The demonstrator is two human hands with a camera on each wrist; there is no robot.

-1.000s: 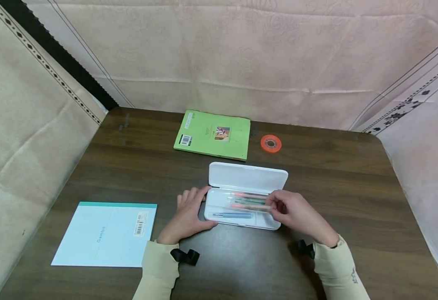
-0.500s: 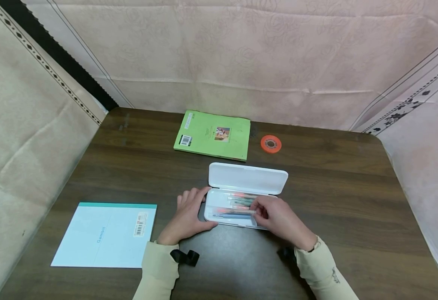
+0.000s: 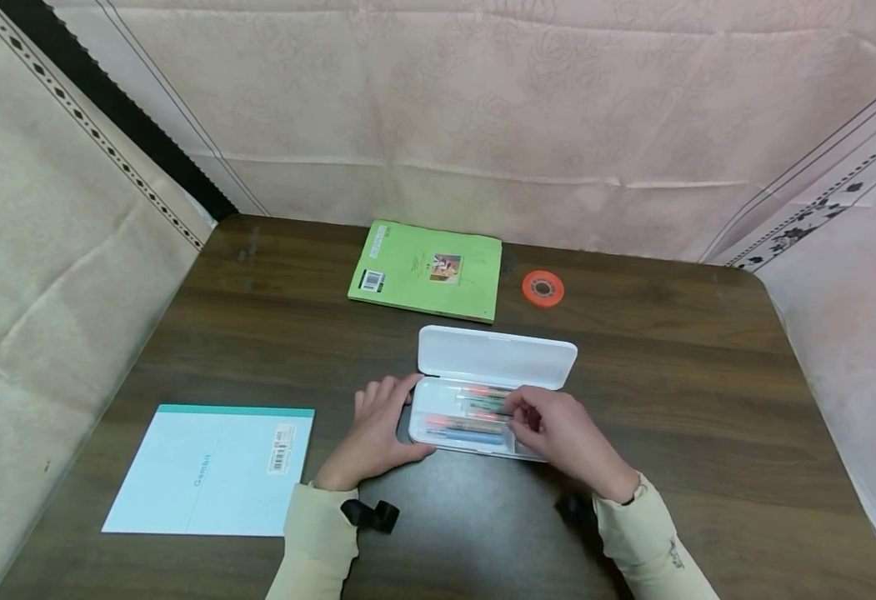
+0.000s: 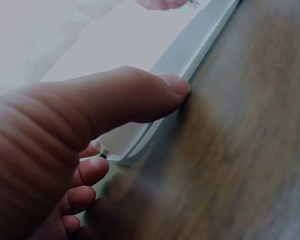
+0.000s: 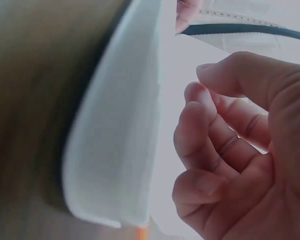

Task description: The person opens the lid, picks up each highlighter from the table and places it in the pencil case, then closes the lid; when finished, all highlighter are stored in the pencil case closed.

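In the head view, a white pencil case lies with its lid raised towards the back. My left hand holds its left end, thumb along the front side and fingers at the far corner; the left wrist view shows the thumb against the case wall. Inside the case, a blue pen lies along the front beside a pink-tipped pen. Several other pens lie further back. My right hand is over the right part of the case; in the right wrist view its fingers are curled with nothing visible between them.
A light-blue notebook lies on the brown table at the left. Behind the case are a green book and an orange tape roll. Pale cloth hangs along the back and sides.
My right hand has moved left and a pink-tipped pen has come down beside the blue one, where the hand has let it go. My left hand has stayed on the case.
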